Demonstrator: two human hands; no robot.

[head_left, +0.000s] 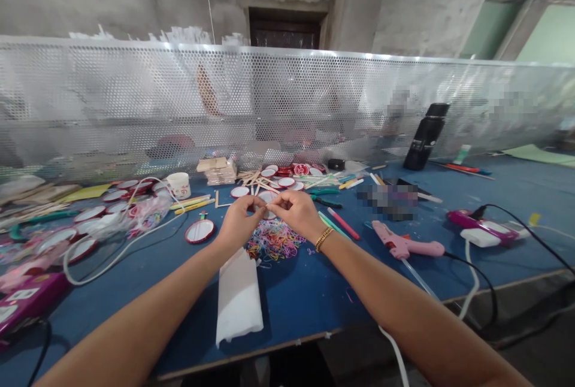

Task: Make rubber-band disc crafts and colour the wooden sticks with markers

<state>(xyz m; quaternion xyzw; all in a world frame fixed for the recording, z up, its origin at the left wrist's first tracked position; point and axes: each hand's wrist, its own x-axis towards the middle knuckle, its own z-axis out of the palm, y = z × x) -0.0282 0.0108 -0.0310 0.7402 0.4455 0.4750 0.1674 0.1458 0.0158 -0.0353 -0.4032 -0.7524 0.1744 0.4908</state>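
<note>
My left hand (240, 219) and my right hand (294, 213) meet above the blue table (296, 297), fingers pinched together on something small and thin that I cannot make out. My right wrist wears a gold bracelet (324, 238). Right under the hands lies a heap of small coloured rubber bands (274, 239). A round red-rimmed mirror (200, 230) lies to the left of my left hand. Wooden craft sticks (256, 180) and more round mirrors (286, 182) are scattered just beyond the hands.
A white folded sheet (238, 297) lies by the near edge. A pink glue gun (404, 246) with cable rests at the right, a black bottle (426, 136) and a perforated screen (287, 99) behind. A white cup (178, 184) and several mirrors (90, 214) sit left.
</note>
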